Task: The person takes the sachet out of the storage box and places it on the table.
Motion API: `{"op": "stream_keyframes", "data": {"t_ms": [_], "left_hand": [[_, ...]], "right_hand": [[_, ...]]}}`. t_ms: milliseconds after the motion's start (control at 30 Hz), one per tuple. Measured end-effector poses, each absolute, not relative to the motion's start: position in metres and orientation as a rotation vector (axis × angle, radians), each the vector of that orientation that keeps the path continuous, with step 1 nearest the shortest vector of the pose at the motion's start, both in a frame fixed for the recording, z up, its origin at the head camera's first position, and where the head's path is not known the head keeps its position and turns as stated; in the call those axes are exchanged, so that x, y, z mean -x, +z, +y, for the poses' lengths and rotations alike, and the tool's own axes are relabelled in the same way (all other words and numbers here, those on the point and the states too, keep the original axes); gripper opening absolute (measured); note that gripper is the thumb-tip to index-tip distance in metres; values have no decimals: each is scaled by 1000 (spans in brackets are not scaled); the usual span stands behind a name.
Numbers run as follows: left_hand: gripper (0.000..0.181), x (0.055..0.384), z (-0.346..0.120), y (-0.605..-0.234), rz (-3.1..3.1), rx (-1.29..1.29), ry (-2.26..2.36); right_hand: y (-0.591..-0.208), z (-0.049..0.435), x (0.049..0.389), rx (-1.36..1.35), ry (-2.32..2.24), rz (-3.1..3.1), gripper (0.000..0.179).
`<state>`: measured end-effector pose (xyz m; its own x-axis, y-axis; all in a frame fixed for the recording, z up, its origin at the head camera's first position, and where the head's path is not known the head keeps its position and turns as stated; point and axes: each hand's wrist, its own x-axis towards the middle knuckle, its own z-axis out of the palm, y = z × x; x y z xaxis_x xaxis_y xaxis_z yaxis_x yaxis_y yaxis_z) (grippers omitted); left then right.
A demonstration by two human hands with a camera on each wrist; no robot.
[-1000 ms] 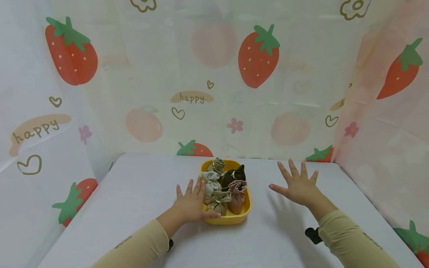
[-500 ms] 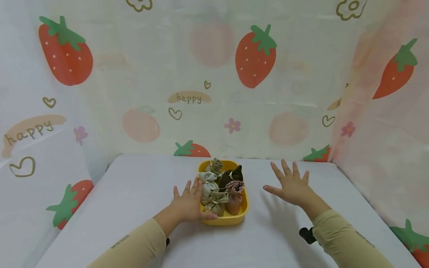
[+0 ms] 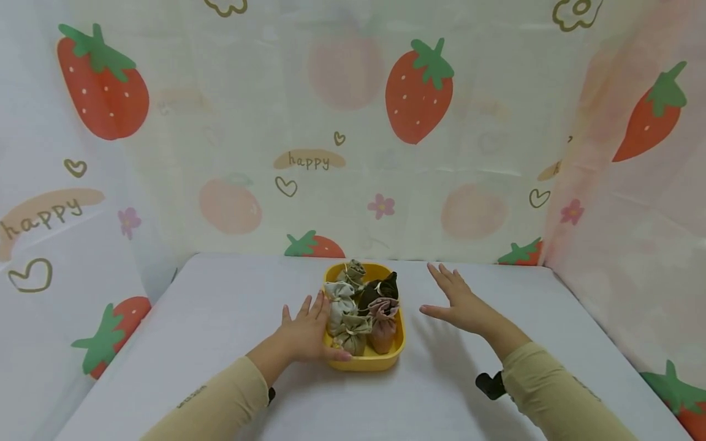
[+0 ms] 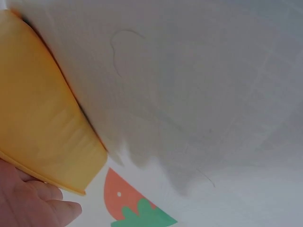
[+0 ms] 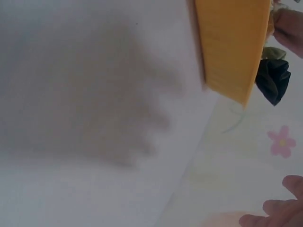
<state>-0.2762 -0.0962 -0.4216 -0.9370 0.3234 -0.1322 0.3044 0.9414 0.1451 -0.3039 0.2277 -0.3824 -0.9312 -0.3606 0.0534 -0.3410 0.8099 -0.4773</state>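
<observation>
A yellow tray [image 3: 364, 365] stands on the white table, holding several small tied cloth pouches. Among them are a white one [image 3: 339, 303], a black one [image 3: 380, 294], a pink one [image 3: 383, 331] and an olive one [image 3: 352, 337]. My left hand [image 3: 302, 337] rests at the tray's left rim, fingers extended, with the thumb across its front corner. In the left wrist view, fingers of this hand [image 4: 33, 203] lie along the tray rim. My right hand [image 3: 463, 306] hovers right of the tray, apart from it, fingers extended and thumb spread, holding nothing.
The white tabletop [image 3: 231, 300] stretches around the tray. Behind it hangs a strawberry-print curtain [image 3: 342, 208], and similar sheets close off both sides. A dark piece [image 3: 489, 386] sits under the right wrist.
My right hand has moved left toward the tray, and its fingers have drawn closer together. The left hand stays at the tray's edge. The whole head view has shifted slightly.
</observation>
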Motion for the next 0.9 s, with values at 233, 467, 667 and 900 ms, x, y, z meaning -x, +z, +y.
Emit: {"op": "stream_keyframes", "data": {"t_ms": [233,467,667,900], "left_hand": [[126,277,-99,-421,2936,-492,213],[127,278,-99,-425,2944,-501,237],[129,280,-100,-429,2945,-502,237],[129,281,-100,-430,2946,-499,227]], "right_hand": [[-383,217,307,616,-992,2891,96],[-388,209,309,681,-1244,2781,88],[-398,198,310,756,-1294,2643,80],[-406,185,309,876,-1317,2543,75]]}}
